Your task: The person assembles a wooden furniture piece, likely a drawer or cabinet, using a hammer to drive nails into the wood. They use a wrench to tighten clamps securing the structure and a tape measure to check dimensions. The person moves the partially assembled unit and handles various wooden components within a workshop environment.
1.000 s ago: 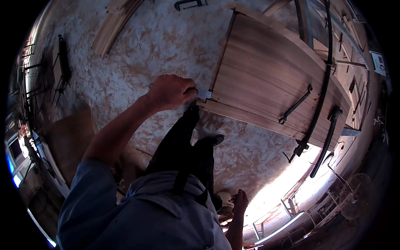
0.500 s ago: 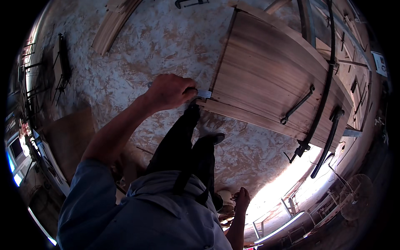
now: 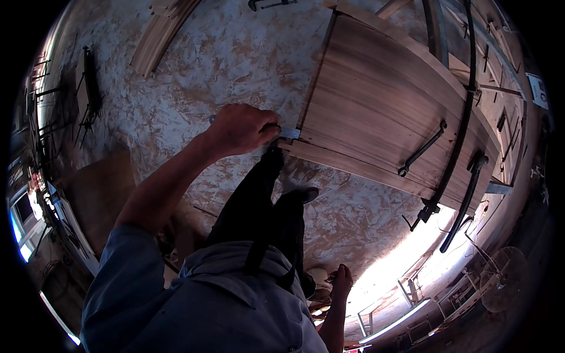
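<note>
Pinching a small pale strip (image 3: 290, 133) with the left hand (image 3: 242, 128) at frame centre, with its near end hidden in the fingers and its far end right at the lower-left corner of a wooden panel (image 3: 376, 100) on the right. Cannot tell the grip of the right hand (image 3: 341, 279), shadowed at lower right of centre. Can see only part of one G-clamp (image 3: 279, 5), cut off at the top edge. Can count one wrench (image 3: 422, 149) and two long dark bars (image 3: 459, 141) over the panel.

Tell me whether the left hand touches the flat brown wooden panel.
Apart: the head view shows the left hand ending short of the flat brown wooden panel, with a pale flat strip visible between them.
</note>
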Motion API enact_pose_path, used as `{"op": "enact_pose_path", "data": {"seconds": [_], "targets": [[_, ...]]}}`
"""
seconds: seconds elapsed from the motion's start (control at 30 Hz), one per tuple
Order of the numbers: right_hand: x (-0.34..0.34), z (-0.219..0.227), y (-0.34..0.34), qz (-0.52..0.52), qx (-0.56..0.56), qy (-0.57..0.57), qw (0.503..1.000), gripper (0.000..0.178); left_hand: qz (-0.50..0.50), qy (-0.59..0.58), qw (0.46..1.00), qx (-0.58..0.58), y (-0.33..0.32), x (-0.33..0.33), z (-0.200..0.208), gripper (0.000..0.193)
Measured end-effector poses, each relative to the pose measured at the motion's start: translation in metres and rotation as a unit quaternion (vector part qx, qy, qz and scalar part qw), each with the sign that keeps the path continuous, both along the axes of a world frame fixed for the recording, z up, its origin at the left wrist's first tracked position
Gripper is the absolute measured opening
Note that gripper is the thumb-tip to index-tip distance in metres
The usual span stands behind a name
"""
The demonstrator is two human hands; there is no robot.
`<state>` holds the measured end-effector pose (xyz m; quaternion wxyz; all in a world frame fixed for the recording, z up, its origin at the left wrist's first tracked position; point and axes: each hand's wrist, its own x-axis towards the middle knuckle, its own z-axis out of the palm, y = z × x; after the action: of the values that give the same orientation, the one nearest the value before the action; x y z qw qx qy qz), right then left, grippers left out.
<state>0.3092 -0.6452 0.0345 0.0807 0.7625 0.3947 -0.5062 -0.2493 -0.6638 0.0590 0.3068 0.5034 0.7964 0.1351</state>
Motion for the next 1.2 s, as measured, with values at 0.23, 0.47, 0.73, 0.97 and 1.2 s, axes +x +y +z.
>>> {"op": "enact_pose_path", "data": {"seconds": [0.23,0.47,0.73,0.97,1.2], "targets": [[-0.007,0.004,0.003,-0.029,-0.021,0.007,0.999,0.034,0.004,-0.008,1.000,0.010,-0.001,0.000,-0.001,0.016],[-0.005,0.001,0.002,-0.028,-0.023,0.011,0.999,0.034,0.000,0.001,1.000,0.012,0.000,-0.001,-0.001,0.016],[-0.012,0.001,0.007,-0.029,-0.025,0.022,0.999,0.033,-0.002,0.001,1.000,0.018,0.001,-0.001,-0.001,0.015],[-0.008,-0.004,0.013,0.026,-0.020,0.017,0.999,0.033,-0.001,-0.001,1.000,0.008,0.001,-0.002,-0.001,0.016],[-0.006,-0.010,0.011,-0.005,-0.021,0.027,0.999,0.032,0.008,-0.026,0.999,-0.021,0.004,-0.003,0.002,0.022]]}}
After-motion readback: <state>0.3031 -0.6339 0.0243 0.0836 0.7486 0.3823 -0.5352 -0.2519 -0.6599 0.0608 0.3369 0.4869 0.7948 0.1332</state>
